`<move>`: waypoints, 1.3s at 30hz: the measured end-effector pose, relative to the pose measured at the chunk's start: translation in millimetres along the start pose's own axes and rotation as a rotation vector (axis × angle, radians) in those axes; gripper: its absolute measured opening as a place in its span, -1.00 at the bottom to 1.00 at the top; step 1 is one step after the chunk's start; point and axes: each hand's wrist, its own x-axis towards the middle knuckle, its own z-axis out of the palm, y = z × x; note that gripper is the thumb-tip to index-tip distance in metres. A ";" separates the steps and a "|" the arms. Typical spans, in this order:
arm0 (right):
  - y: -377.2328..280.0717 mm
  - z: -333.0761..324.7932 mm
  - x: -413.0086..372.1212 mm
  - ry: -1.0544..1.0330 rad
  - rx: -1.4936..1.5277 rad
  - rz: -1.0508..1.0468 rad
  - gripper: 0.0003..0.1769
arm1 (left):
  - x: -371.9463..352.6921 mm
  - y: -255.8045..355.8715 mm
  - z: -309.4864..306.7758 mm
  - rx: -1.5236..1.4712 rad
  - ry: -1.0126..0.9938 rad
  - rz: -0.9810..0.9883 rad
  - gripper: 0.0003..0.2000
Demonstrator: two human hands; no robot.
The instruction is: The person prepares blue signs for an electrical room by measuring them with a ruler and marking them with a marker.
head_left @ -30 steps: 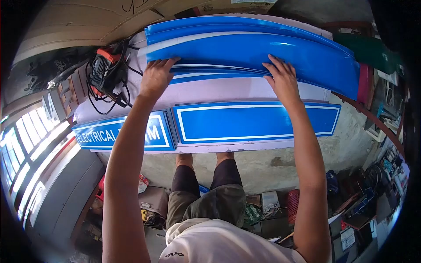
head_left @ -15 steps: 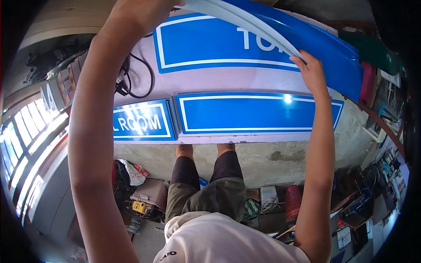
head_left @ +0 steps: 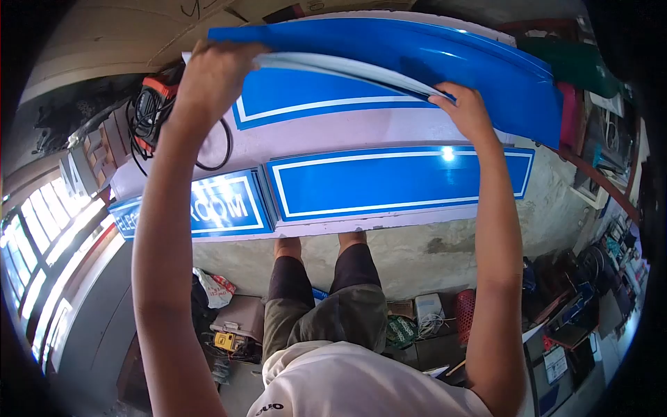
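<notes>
A long, thin sign panel point(head_left: 333, 64) spans the gap between my hands, tilted so that mostly its pale edge shows. At its left end my left hand point(head_left: 219, 73) is closed on it. My right hand point(head_left: 462, 110) pinches the right end between thumb and fingers. Under and behind the panel lies a blue sign with a white border point(head_left: 299, 94), its lettering now hidden. A large glossy blue sheet point(head_left: 479, 83) stretches along the back. Nearer me, a blank blue sign point(head_left: 389, 179) lies beside a sign reading "ROOM" point(head_left: 226, 201), which my left forearm partly covers.
The signs rest on a pale pink tabletop point(head_left: 313, 228). An orange-and-black tool with a coiled cable point(head_left: 151, 111) is at the left. On the floor are a beige case point(head_left: 240, 316), a yellow device point(head_left: 228, 340) and a red basket point(head_left: 465, 316).
Both hands have brought the panel down and nearer, with the left end moving lower. It now covers the lettering on the sign behind. The view has shifted, showing more at the left.
</notes>
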 end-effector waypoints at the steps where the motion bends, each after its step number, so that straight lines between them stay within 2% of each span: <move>1: 2.7 6.0 0.7 0.007 -0.004 0.006 -0.63 | -6.6 -0.3 5.1 0.004 -0.015 0.010 -0.75; 4: 24.1 36.8 1.4 0.111 -0.002 -0.205 -0.72 | -38.0 -1.0 44.5 -0.143 0.036 -0.019 -0.79; 7: 20.8 62.7 -17.0 0.255 -0.136 -0.308 -0.69 | -74.9 8.3 77.0 -0.278 -0.136 -0.167 -0.65; 10: 4.6 82.3 -56.1 0.303 -0.106 -0.299 -0.61 | -120.3 35.7 75.1 -0.208 -0.112 -0.192 -0.32; 13: -20.3 88.6 -110.6 0.335 -0.027 -0.315 -0.56 | -169.7 64.8 54.4 -0.170 -0.021 -0.274 -0.21; 15: -31.1 107.1 -153.5 0.344 0.061 -0.268 -0.55 | -222.4 81.5 53.1 -0.211 -0.091 -0.420 -0.21; 17: -43.8 115.9 -196.5 0.329 0.167 -0.245 -0.57 | -287.4 95.0 55.9 -0.318 -0.244 -0.532 -0.23; 20: -51.1 133.8 -257.9 0.079 0.264 -0.140 -0.60 | -370.0 126.6 45.3 -0.429 -0.549 -0.701 -0.34; 21: -51.4 135.6 -274.0 -0.039 0.272 -0.091 -0.61 | -412.7 127.7 60.5 -0.557 -0.481 -0.636 -0.38; 22: -48.4 144.2 -289.5 -0.102 0.333 -0.040 -0.64 | -446.6 133.7 68.2 -0.639 -0.509 -0.659 -0.44; 23: -43.3 152.0 -301.4 -0.165 0.398 0.009 -0.65 | -449.5 141.1 54.6 -0.772 -0.642 -0.753 -0.47; 24: -38.4 151.8 -311.6 -0.141 0.401 0.005 -0.65 | -451.7 152.2 39.8 -0.846 -0.667 -0.824 -0.49; 25: -34.0 150.5 -323.7 -0.238 0.451 0.064 -0.70 | -447.5 157.3 24.6 -0.887 -0.704 -0.799 -0.50; 26: -27.6 151.3 -335.4 -0.335 0.501 0.123 -0.72 | -443.6 163.8 12.1 -0.900 -0.692 -0.840 -0.51; 29: 9.4 178.9 -363.5 -0.224 0.438 0.184 -0.78 | -434.2 162.1 -6.6 -0.935 -0.632 -0.856 -0.55; 31: 30.0 194.0 -381.5 -0.157 0.477 0.407 -0.79 | -429.8 152.0 -10.4 -0.963 -0.582 -0.818 -0.56; 33: 42.4 205.8 -397.1 -0.140 0.554 0.467 -0.80 | -423.1 140.8 -17.5 -1.057 -0.381 -0.735 -0.60; 34: 39.5 203.7 -405.2 -0.165 0.637 0.517 -0.80 | -408.7 144.6 -43.4 -1.118 -0.350 -0.798 -0.61; 37: 9.2 198.4 -426.4 -0.104 0.542 0.439 -0.81 | -425.9 128.7 -42.7 -1.255 -0.221 -0.772 -0.56; 39: -30.7 200.6 -445.2 0.002 0.508 0.387 -0.81 | -450.7 119.1 -40.4 -1.281 -0.191 -0.747 -0.61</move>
